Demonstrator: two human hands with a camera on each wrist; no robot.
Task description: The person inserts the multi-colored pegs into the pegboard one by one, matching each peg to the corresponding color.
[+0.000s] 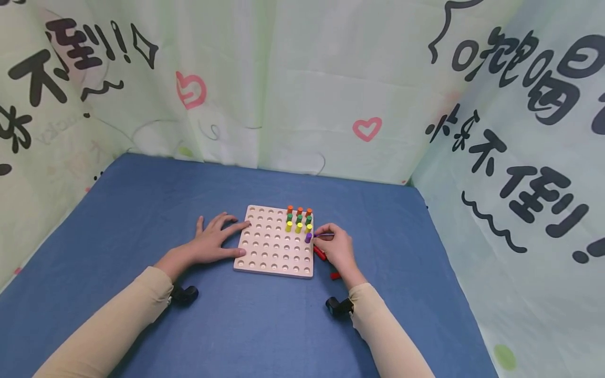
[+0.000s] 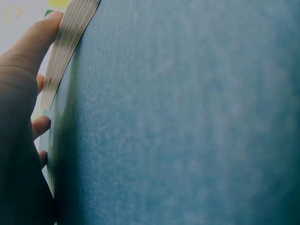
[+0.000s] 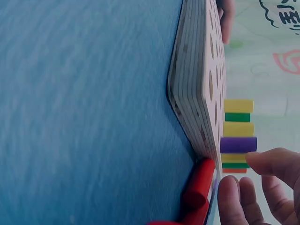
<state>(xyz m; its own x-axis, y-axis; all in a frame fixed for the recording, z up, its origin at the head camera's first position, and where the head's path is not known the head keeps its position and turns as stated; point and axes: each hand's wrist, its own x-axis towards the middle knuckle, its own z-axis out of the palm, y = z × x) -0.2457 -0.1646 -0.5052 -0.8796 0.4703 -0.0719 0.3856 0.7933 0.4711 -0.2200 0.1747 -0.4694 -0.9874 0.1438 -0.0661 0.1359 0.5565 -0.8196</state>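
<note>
A pale wooden pegboard (image 1: 271, 245) with rows of holes lies on the table. At its back right, rows of orange pegs (image 1: 300, 210), green pegs (image 1: 299, 218) and yellow pegs (image 1: 299, 228) stand upright. One purple peg (image 1: 308, 238) stands in front of them by the right edge. My left hand (image 1: 210, 244) rests at the board's left edge, fingers spread, thumb (image 2: 40, 35) on its rim. My right hand (image 1: 336, 247) is beside the purple peg (image 3: 238, 145), thumb close to its top, with a gap between thumb and fingers. Another purple piece (image 1: 326, 234) shows between those fingers.
Red pegs (image 1: 320, 253) lie on the blue cloth (image 1: 264, 325) against the board's right side, partly under my right hand. Another red peg (image 1: 335, 275) is nearer my right wrist. Printed pale curtains (image 1: 302, 105) surround the table at the back and sides.
</note>
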